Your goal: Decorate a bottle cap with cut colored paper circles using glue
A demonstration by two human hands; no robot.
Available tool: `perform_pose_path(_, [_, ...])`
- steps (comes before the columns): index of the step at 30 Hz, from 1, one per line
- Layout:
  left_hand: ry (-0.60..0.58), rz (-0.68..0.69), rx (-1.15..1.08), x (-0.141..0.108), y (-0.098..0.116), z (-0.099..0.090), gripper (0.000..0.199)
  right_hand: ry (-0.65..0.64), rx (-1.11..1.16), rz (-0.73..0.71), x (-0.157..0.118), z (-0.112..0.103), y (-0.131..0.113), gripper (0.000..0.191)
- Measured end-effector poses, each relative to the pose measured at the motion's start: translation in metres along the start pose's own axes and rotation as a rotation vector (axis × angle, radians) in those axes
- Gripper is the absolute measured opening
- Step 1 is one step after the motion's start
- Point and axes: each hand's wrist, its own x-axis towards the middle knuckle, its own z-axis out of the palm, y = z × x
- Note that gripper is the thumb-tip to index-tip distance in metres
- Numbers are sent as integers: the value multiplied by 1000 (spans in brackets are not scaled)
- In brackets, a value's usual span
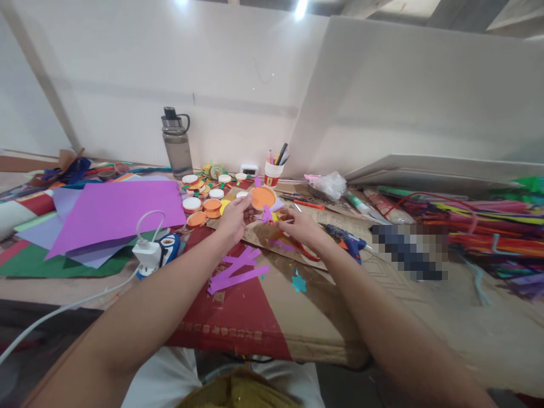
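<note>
My left hand (236, 218) is closed on the edge of an orange round disc (263, 198), held up over the cardboard. A small purple paper cut-out (267, 214) hangs at the disc's lower edge, between my two hands. My right hand (301, 224) is just right of it, fingers bent together; what they pinch, if anything, is too small to make out. Purple paper strips (238, 271) lie on the cardboard (272, 317) below my left hand. A teal flower-shaped cut-out (298, 282) rests to their right. Partly hidden beneath my right hand is a red-handled tool (309, 255).
White and orange discs (211, 205) stand beyond my left hand, near a bottle (176, 141) and a pen cup (273, 172). Purple sheets (123, 212) and a plugged-in power socket (151, 255) are left. A blue glue gun (352, 245) and coloured pipe cleaners (480, 232) lie right.
</note>
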Motion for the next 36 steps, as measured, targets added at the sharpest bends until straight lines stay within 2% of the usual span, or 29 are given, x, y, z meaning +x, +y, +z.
perform_pose_path(4, [39, 2, -20, 2, 1, 0, 28, -42, 734, 111, -1, -15, -1, 27])
perform_pose_path(7, [47, 1, -20, 2, 1, 0, 28, -88, 1068, 114, -2, -23, -4, 20])
perform_pose_path(10, [53, -4, -25, 1, 0, 0, 29, -117, 1172, 72, -4, -25, -6, 21])
perform_pose_path(14, [10, 10, -27, -1, -2, 0, 30, -134, 1185, -13, -5, -24, -5, 25])
perform_pose_path(21, [-41, 29, -25, -4, -3, 1, 30, -81, 1246, -7, -4, -24, -4, 23])
perform_pose_path(24, [-40, 27, -22, -4, -4, 2, 30, -83, 1190, -38, -2, -22, -2, 25])
perform_pose_path(27, [-53, 10, -2, -5, -5, 2, 28, -27, 985, -155, 1, -17, 1, 31])
perform_pose_path(32, [-103, 17, 25, -7, -7, 5, 31, 233, 289, -519, -7, -11, -2, 52])
perform_pose_path(36, [-177, 63, 42, -10, -9, 8, 33, 347, -185, -792, -20, -8, -11, 64])
